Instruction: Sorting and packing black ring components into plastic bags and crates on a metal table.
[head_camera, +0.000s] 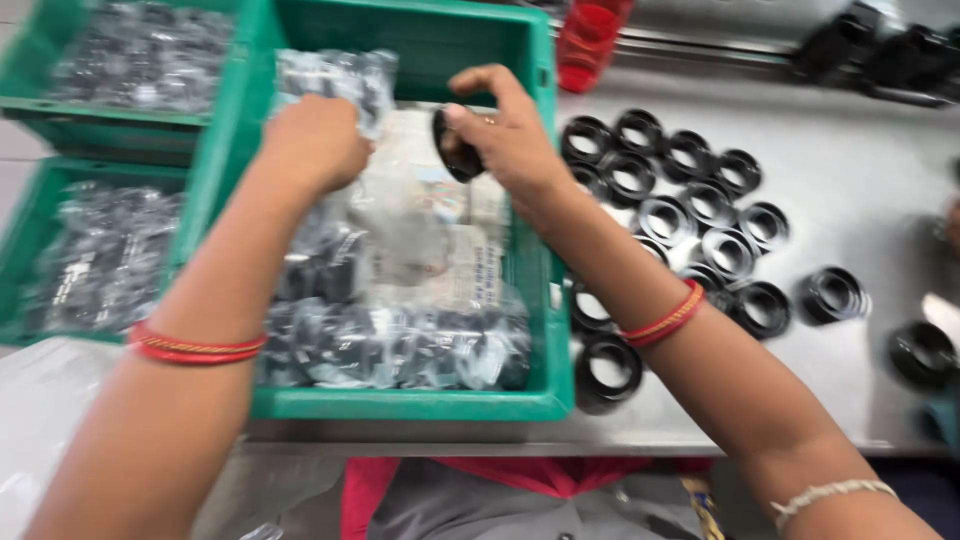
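Unpacking step: right hand (505, 135) grips a black ring (455, 150); left hand (315, 140) clutches a plastic bag (335, 80) over the green crate (400, 400). Ring needs placing.

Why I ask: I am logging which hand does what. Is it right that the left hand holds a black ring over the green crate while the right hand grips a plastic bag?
Not quite, the hands are swapped. In the head view the right hand holds the black ring over the green crate, and the left hand grips the plastic bag.
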